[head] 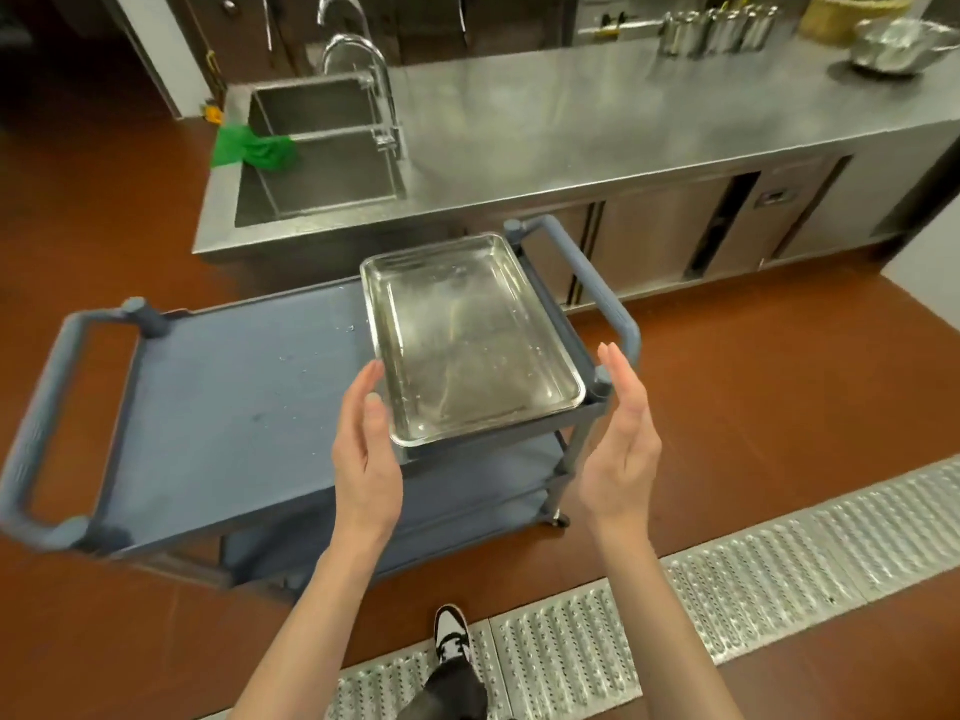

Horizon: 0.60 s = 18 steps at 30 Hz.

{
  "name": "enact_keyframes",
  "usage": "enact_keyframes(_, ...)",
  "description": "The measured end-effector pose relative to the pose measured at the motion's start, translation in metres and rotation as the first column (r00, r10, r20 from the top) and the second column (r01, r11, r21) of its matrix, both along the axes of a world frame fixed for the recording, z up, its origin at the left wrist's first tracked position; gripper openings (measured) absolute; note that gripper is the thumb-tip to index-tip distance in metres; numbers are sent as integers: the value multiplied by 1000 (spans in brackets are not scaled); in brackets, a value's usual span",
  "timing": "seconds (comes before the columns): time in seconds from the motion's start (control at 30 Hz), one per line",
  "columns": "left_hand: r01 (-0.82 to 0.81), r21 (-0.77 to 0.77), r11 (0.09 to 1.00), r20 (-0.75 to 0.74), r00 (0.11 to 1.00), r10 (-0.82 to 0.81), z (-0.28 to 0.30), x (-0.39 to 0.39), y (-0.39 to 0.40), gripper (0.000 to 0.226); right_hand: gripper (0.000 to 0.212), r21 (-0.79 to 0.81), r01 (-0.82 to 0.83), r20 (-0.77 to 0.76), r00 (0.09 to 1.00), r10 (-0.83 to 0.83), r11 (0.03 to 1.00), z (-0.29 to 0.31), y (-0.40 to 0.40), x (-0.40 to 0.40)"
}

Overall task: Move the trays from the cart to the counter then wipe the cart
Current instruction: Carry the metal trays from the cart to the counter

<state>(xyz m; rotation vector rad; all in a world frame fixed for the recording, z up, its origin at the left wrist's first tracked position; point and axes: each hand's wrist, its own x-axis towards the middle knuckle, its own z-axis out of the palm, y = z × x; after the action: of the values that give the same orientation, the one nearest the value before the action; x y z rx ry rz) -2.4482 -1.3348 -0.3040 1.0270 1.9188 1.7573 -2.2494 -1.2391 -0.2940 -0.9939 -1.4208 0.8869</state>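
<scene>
A shiny steel tray [467, 335] lies on the right end of the blue-grey cart's top shelf [234, 407]. My left hand [366, 454] is at the tray's near-left corner with straight fingers, at or just touching the rim. My right hand [623, 439] hovers open off the tray's near-right corner, beside the cart post, apart from the tray. Water drops dot the shelf left of the tray. A steel counter [597, 116] runs behind the cart. A green cloth [254, 148] hangs over the sink's left rim.
A double sink [322, 163] with tall taps fills the counter's left end. Steel canisters [722, 28] and a metal bowl [904, 44] stand at the counter's far right. Cart handles stick out at both ends. A metal floor drain grating [727, 579] runs by my foot.
</scene>
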Motion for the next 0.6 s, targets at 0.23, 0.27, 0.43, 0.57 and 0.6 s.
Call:
enact_keyframes(0.23,-132,-135,982,60,988,141,-31,-42,26,48,53,-81,-62,46,997,66,995,-20,50,-30)
enact_keyframes(0.27,-138,-148,979,73,986,150,-35,-47,33,48,52,-101,-62,65,996,68,993,-24,60,-34)
enact_keyframes(0.43,-154,-173,973,127,976,177,-53,-71,68,46,47,-176,-44,142,987,70,983,-44,106,-52)
enact_keyframes(0.57,-137,-194,971,148,975,167,-66,-83,92,44,49,-213,-29,195,978,71,977,-57,136,-62)
enact_keyframes(0.6,-134,-210,968,160,972,169,-70,-86,96,44,49,-231,-29,214,974,80,973,-60,142,-64)
